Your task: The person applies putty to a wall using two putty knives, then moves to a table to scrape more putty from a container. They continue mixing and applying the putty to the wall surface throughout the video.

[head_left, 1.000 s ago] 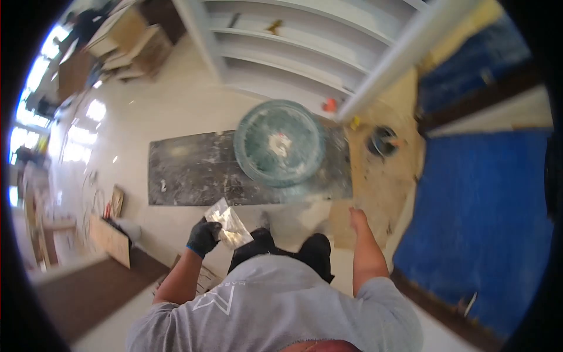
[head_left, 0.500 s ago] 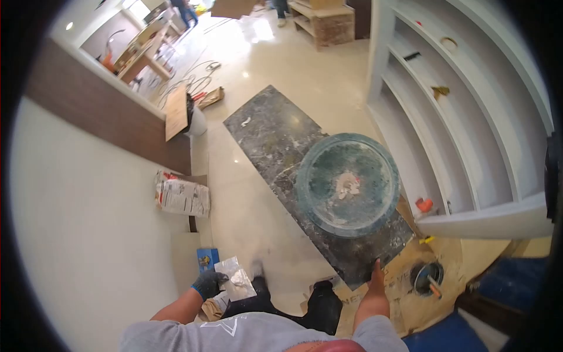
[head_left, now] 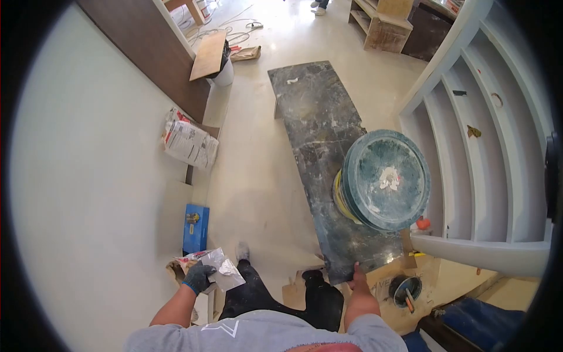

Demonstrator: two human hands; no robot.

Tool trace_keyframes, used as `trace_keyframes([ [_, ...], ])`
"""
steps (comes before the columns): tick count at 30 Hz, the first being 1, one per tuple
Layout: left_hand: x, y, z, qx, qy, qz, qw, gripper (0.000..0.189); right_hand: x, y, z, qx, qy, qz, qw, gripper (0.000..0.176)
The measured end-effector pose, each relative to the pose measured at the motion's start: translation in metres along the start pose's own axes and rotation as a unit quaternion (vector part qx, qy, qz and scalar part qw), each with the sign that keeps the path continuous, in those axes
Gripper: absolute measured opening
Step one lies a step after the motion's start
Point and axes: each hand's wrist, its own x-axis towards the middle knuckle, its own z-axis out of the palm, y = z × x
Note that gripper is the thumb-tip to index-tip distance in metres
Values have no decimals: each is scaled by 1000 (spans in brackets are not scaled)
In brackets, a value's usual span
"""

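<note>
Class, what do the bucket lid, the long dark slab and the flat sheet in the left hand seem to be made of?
Bucket lid: probably plastic, dull and smeared, with a moulded-looking rim.
Dark slab: stone or an imitation; pale marks resemble marble veins.
Flat sheet: likely metal, with a silvery sheen.

White wall (head_left: pixel 88 193) left of the left hand (head_left: pixel 199 278); dark brown panel (head_left: pixel 153 56) farther ahead, same side. Pale, glossy floor (head_left: pixel 252 146) ahead, between the hands; bright glare at far end. White shelving (head_left: pixel 460 158) ahead-right of the right hand (head_left: pixel 356 278). Wooden unit (head_left: pixel 387 34) well beyond. Brown floor covering (head_left: pixel 384 314) beside right hand.
</note>
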Motion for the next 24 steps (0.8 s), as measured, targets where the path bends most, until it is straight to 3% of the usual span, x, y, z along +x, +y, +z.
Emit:
trace_keyframes([
  [1, -5, -15, -11, 266, -17, 99, 959, 36, -8, 11, 2, 15, 4, 16, 1000, 76],
  [2, -13, -28, -16, 511, -33, 190, 838, 38, -17, 14, 15, 31, 5, 33, 999, 75],
  [3, -20, -30, -5, 336, -15, 171, 926, 36, -26, 17, 30, 48, 6, 47, 998, 74],
  [4, -28, -30, 7, 143, 7, 165, 976, 34, -37, 22, 41, 50, -14, 37, 998, 73],
  [5, -39, -18, 16, 184, 7, 177, 967, 43, -50, 28, 52, 53, -33, 27, 998, 72],
  [6, -43, -14, 26, -51, -11, 62, 997, 47, -62, 37, 61, 59, -51, 22, 997, 72],
  [7, -47, -10, 37, -292, 24, -46, 955, 52, -69, 43, 72, 83, -69, 19, 994, 71],
  [10, -60, -41, 43, -218, 46, -25, 975, 54, -59, 55, 98, 101, -64, 26, 992, 71],
  [12, -68, -53, 52, -258, 43, -34, 965, 59, -73, 52, 119, 55, -15, 46, 997, 72],
  [14, -77, -55, 80, -304, 58, -22, 951, 59, -32, 70, 120, 130, -79, 56, 987, 71],
  [20, -116, -80, 112, -302, 141, -16, 943, 53, -8, 78, 149, 113, -37, 101, 988, 73],
  [24, -144, -101, 137, -288, 159, -5, 944, 55, -76, 72, 187, 152, -34, 69, 985, 74],
])
